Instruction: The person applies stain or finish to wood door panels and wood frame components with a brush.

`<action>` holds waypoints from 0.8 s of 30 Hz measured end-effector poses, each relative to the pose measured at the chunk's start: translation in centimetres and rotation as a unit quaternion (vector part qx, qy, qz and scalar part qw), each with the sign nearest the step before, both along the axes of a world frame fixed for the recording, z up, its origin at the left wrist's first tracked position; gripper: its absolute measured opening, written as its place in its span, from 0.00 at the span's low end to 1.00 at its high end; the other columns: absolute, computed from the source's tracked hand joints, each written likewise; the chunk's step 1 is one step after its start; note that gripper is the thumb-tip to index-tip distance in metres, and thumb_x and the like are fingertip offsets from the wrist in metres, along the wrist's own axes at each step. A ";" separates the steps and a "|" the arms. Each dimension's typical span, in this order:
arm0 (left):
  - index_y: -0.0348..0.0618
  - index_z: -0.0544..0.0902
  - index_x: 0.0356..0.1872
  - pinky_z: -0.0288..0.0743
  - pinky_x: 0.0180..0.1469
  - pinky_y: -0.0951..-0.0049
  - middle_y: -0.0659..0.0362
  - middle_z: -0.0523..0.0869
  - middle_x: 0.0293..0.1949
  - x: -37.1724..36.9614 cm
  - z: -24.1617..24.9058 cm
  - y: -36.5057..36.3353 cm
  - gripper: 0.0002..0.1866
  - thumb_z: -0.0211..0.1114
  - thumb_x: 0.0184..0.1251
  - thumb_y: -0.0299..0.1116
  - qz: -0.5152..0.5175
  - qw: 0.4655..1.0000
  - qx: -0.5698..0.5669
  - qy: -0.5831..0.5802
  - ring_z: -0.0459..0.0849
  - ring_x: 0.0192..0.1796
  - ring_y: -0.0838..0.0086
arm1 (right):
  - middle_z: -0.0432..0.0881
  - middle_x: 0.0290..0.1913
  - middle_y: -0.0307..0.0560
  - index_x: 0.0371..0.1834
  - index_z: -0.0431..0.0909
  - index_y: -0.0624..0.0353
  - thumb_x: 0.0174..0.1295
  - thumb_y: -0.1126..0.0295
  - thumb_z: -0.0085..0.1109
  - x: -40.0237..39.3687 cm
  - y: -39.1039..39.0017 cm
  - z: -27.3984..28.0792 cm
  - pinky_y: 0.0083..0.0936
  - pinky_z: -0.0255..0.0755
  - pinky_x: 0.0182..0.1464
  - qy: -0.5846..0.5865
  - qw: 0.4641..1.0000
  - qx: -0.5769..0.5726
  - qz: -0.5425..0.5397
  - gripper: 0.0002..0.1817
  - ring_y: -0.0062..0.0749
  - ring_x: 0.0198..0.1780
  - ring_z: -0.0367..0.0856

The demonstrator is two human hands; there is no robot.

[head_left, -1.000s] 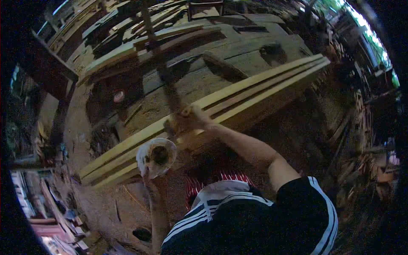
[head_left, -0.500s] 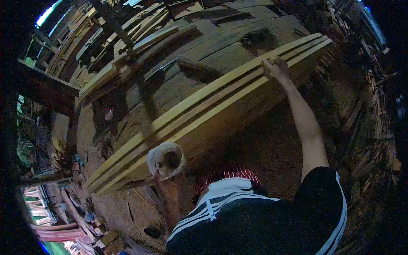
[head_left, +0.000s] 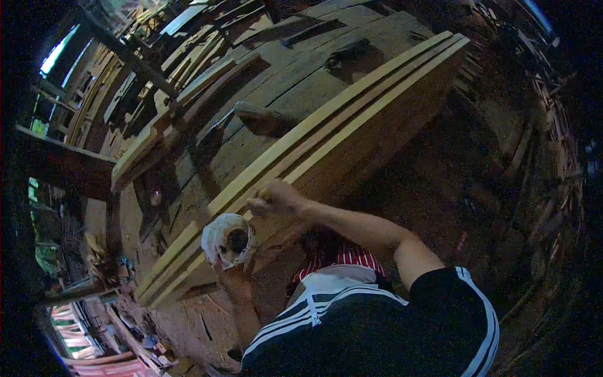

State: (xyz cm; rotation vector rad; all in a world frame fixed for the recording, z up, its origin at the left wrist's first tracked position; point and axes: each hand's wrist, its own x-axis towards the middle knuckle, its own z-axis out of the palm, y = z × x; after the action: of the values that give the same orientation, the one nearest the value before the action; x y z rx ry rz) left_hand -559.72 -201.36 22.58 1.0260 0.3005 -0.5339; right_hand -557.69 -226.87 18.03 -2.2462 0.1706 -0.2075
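Right hand point(head_left: 276, 200) down on the near edge of the pale strips point(head_left: 352, 107), fingers curled over something small and light, not clear what; whether truly clamped, cannot tell. Left hand point(head_left: 231, 267) low and close to the body, gripped round the bottom of a whitish cup point(head_left: 226, 240), mouth tipped toward the camera, dark inside. Cup just beside the strips' near edge, right hand just above and to its right, the two hands close but apart. Strips lying side by side, long and narrow, running diagonally from lower left to upper right along the front of a dark wooden bench point(head_left: 282, 75). A dark block point(head_left: 264, 119) lying on the bench behind the strips. More planks point(head_left: 182, 100) stacked further back on the left. Black sleeve with white stripes point(head_left: 458, 308) at the bottom, red-striped cloth point(head_left: 339, 257) under it. Sawdust-strewn floor point(head_left: 188, 308) below the bench.
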 end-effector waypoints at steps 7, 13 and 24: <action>0.53 0.58 0.68 0.70 0.58 0.45 0.53 0.61 0.67 -0.4 4.0 -2.6 0.33 0.52 0.65 0.54 -0.041 0.996 -0.072 0.020 0.65 0.65 0.56 | 0.82 0.32 0.38 0.34 0.81 0.57 0.59 0.62 0.61 -7.1 -21.8 -1.0 0.26 0.76 0.41 -0.076 0.950 0.291 -0.088 0.10 0.24 0.36 0.80; 0.50 0.61 0.66 0.74 0.54 0.47 0.51 0.62 0.66 0.3 1.0 -0.2 0.32 0.56 0.64 0.49 -0.030 0.987 -0.157 -0.011 0.65 0.65 0.54 | 0.82 0.35 0.47 0.38 0.80 0.56 0.59 0.62 0.56 -8.9 -30.3 4.6 0.41 0.72 0.44 0.045 0.894 -0.389 -0.217 0.11 0.40 0.38 0.80; 0.49 0.61 0.66 0.77 0.53 0.52 0.52 0.64 0.65 2.4 -1.9 0.0 0.32 0.57 0.63 0.48 -0.065 0.984 -0.168 0.002 0.68 0.63 0.56 | 0.82 0.30 0.51 0.36 0.81 0.56 0.57 0.56 0.57 2.7 -5.4 6.9 0.39 0.76 0.36 -0.030 0.989 -0.144 -0.005 0.15 0.46 0.32 0.83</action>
State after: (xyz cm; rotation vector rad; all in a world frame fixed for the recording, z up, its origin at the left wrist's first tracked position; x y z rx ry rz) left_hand -557.36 -201.39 20.69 0.7187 0.1409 -0.6789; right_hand -555.03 -232.23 24.96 -2.5222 0.1257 -0.3217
